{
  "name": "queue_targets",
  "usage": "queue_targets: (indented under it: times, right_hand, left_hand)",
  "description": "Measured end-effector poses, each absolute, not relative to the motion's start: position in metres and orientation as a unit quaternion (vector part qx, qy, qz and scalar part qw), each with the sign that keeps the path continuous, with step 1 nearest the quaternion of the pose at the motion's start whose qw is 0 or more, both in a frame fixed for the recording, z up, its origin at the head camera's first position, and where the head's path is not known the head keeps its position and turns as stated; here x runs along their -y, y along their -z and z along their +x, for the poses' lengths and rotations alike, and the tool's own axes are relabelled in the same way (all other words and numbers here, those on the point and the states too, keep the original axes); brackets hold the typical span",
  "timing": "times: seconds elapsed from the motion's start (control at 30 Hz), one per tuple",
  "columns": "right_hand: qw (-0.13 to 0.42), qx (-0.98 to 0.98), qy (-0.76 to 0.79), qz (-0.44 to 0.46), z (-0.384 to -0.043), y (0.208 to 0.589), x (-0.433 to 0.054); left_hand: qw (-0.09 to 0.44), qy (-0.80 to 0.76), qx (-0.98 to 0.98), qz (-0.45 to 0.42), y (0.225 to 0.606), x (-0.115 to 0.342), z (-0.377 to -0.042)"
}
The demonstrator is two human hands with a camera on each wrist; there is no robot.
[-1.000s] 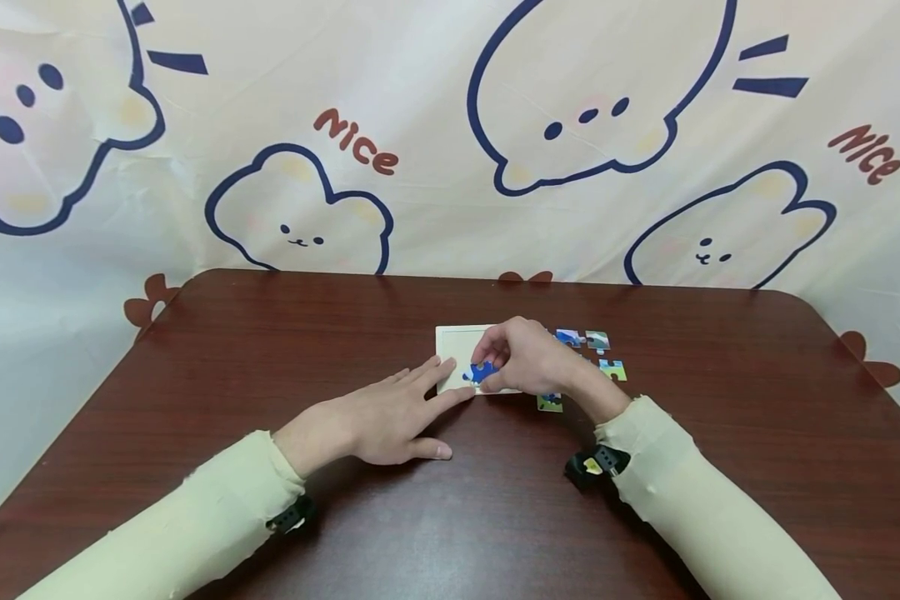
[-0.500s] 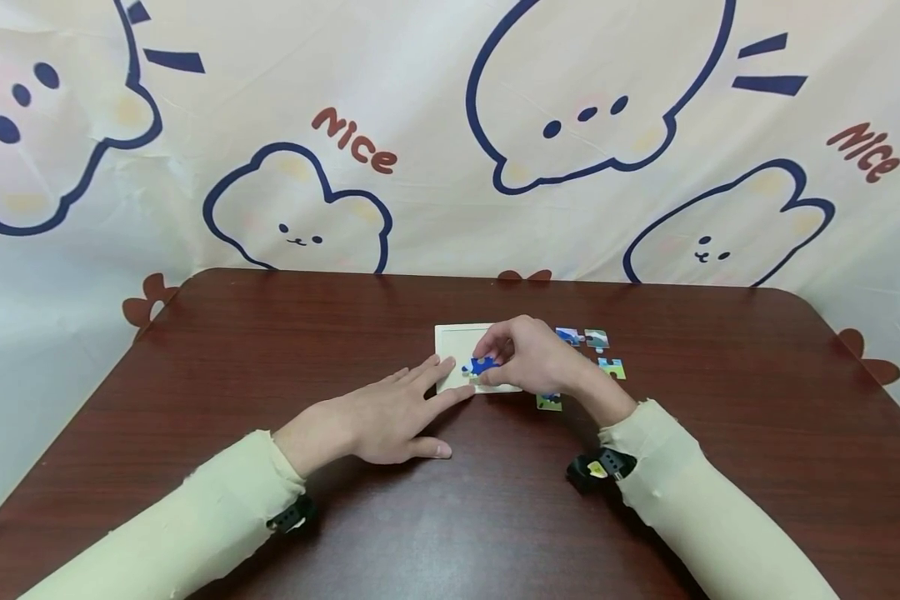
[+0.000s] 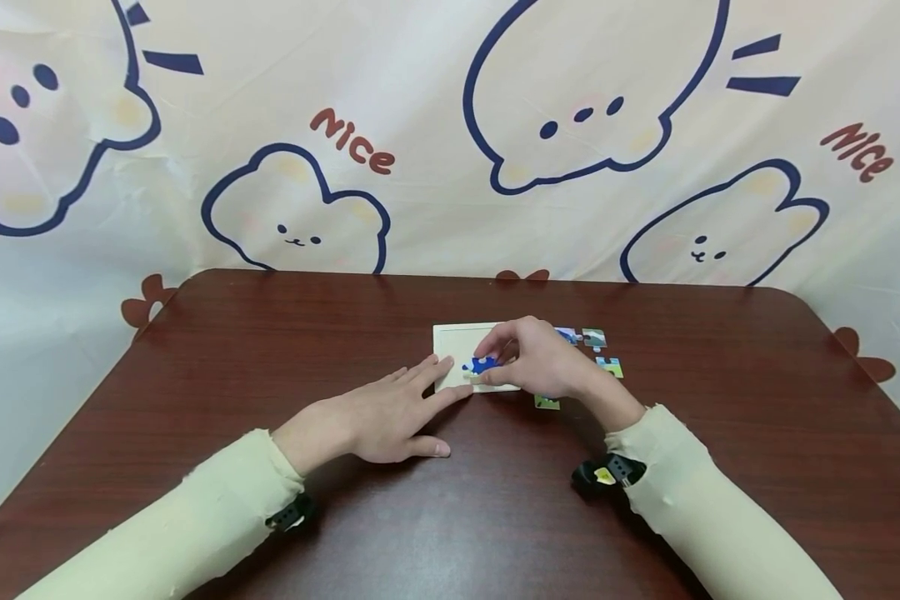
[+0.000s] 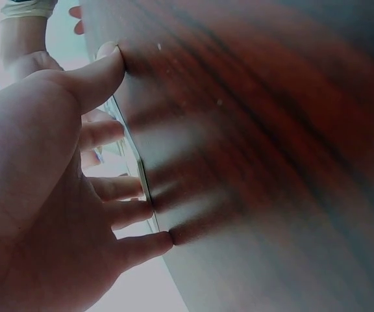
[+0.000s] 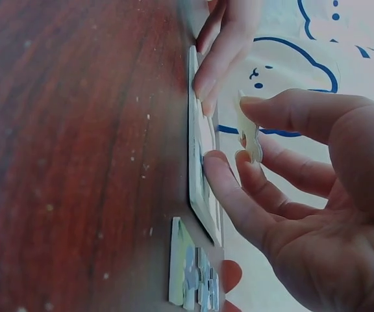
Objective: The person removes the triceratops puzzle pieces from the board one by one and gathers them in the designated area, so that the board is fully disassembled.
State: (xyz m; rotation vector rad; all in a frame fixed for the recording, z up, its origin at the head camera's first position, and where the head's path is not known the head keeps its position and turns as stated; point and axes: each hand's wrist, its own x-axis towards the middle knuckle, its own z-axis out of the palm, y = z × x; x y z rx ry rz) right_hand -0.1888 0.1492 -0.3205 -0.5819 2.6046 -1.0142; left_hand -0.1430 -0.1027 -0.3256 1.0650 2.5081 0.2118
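My right hand (image 3: 543, 360) pinches a blue jigsaw piece (image 3: 482, 366) with a pale lower edge between thumb and fingers, over the cream puzzle tray (image 3: 456, 339). In the right wrist view the piece (image 5: 249, 133) is seen nearly edge-on, held off the tray, while one lower fingertip comes right at the tray's surface. My left hand (image 3: 382, 419) lies flat with fingers spread, its index and middle fingertips on the tray's left and near edges. Its thumb stretches along the table in front. The right hand covers the tray's right side.
Several loose jigsaw pieces lie right of the tray, among them a far one (image 3: 594, 337), a green-edged one (image 3: 610, 367) and a near one (image 3: 547, 402) partly under the right wrist. A printed cloth (image 3: 435, 217) hangs behind the brown table (image 3: 307, 333).
My right wrist has shifted slightly right and toward me, and the pinched piece has risen a little in view, still over the tray. The left hand stays in place.
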Motion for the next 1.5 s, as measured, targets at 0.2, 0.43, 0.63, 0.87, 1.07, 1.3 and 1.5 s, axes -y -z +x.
queue_targets:
  times: [0.2, 0.43, 0.63, 0.87, 1.07, 1.3, 1.5]
  right_hand:
    - [0.125, -0.902, 0.361, -0.201, -0.186, 0.32, -0.153]
    - [0.103, -0.908, 0.359, -0.188, -0.182, 0.313, -0.163]
    - [0.089, -0.916, 0.345, -0.184, -0.179, 0.309, -0.179]
    - [0.08, -0.92, 0.335, -0.185, -0.174, 0.305, -0.202]
    - [0.079, -0.936, 0.302, -0.164, -0.166, 0.305, -0.219]
    - [0.093, -0.943, 0.277, -0.161, -0.157, 0.312, -0.238]
    - [0.103, -0.947, 0.262, -0.156, -0.15, 0.318, -0.25]
  left_hand:
    - [0.201, -0.078, -0.899, 0.38, 0.325, 0.104, -0.142]
    - [0.197, -0.077, -0.901, 0.38, 0.324, 0.105, -0.142]
    - [0.196, -0.08, -0.901, 0.379, 0.325, 0.105, -0.142]
    - [0.195, -0.086, -0.901, 0.378, 0.327, 0.106, -0.142]
    - [0.191, -0.086, -0.9, 0.382, 0.327, 0.105, -0.141]
    - [0.189, -0.083, -0.901, 0.382, 0.328, 0.104, -0.141]
    - [0.19, -0.081, -0.901, 0.381, 0.328, 0.103, -0.141]
